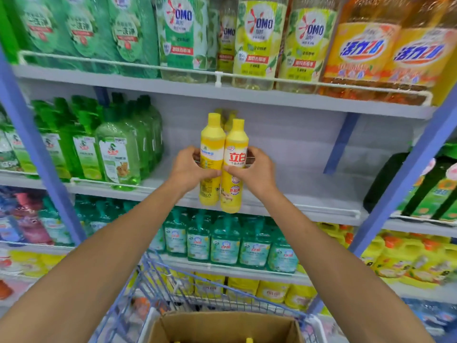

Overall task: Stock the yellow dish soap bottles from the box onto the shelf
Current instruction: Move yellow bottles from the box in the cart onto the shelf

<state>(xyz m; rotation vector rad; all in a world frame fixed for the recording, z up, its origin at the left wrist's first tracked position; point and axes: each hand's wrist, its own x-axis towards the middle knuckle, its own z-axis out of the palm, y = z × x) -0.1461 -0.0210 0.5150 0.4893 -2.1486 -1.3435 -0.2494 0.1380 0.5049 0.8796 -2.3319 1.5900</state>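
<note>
You are in the middle of putting bottles on the shelf. Your left hand (pixel 190 169) is wrapped round the first yellow bottle (pixel 209 154). Your right hand (pixel 257 169) is wrapped round the second yellow bottle (pixel 236 167). The two bottles stand upright and touch side by side. You hold them up at the middle of the shelf's front edge. Their bottoms hang in front of the white rail (pixel 321 208), so I think they are not set down yet.

The shelf (pixel 309 184) has lots of bare room to the right of your hands. Green bottles (pixel 116 149) fill its left end. Just behind the two you hold, some yellow tops (pixel 231 115) peek out. It looks like a few bottles already stand near the back.

Next, you would need to lift both bottles over the rail. Slide them in close to the ones at the back and set them down flat so they don't tip. Then open both hands.

The box (pixel 222 328) sits in the cart (pixel 158 276) below you. A small yellow cap (pixel 248 340) shows inside it, so I think more bottles are left.
</note>
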